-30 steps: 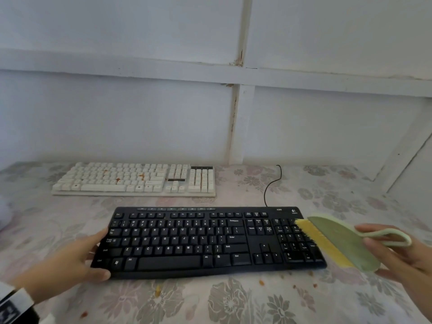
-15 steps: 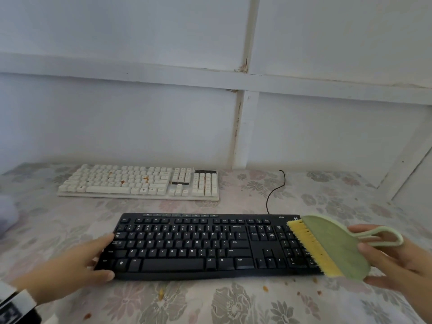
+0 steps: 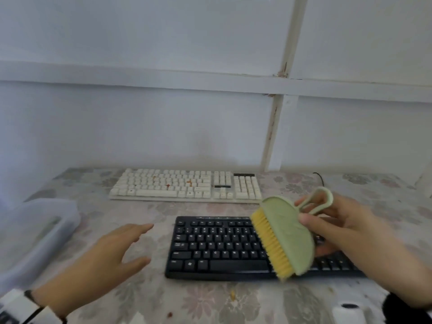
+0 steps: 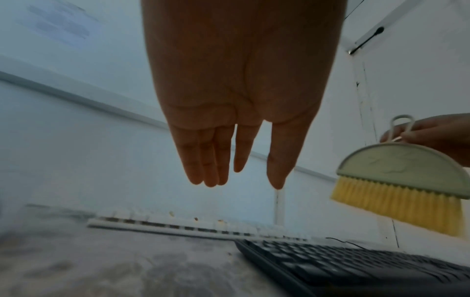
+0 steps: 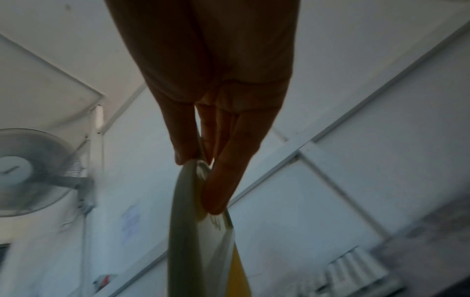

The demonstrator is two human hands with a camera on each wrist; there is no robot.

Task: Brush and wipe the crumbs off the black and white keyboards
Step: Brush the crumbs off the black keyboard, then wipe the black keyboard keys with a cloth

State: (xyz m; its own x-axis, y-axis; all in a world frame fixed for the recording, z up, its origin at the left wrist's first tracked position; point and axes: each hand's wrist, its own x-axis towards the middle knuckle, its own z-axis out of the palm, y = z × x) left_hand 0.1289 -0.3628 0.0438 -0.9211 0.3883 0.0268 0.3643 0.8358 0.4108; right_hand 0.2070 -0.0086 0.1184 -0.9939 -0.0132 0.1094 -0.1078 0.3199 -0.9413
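The black keyboard (image 3: 222, 249) lies near the table's front edge. Behind it sits the white keyboard (image 3: 184, 184) with orange crumbs on its keys. My right hand (image 3: 346, 232) pinches the loop handle of a green brush (image 3: 289, 232) with yellow bristles (image 3: 272, 245), held in the air over the black keyboard's middle. The brush (image 4: 404, 176) hangs clear above the black keyboard (image 4: 356, 265) in the left wrist view. My left hand (image 3: 109, 256) hovers with straight fingers left of the black keyboard, touching nothing. In the right wrist view, fingers (image 5: 223, 180) press the brush body (image 5: 185, 231).
A translucent plastic container (image 3: 35, 235) stands at the table's left. Loose crumbs (image 3: 232, 293) lie on the floral tablecloth (image 3: 210, 305) in front of the black keyboard. A black cable (image 3: 319, 177) runs at the back right. A white wall stands close behind; a fan (image 5: 28, 172) hangs on it.
My left hand let go of the black keyboard's left end and moved off to the left. My right hand lifted the brush from the keyboard's right end and carried it leftward.
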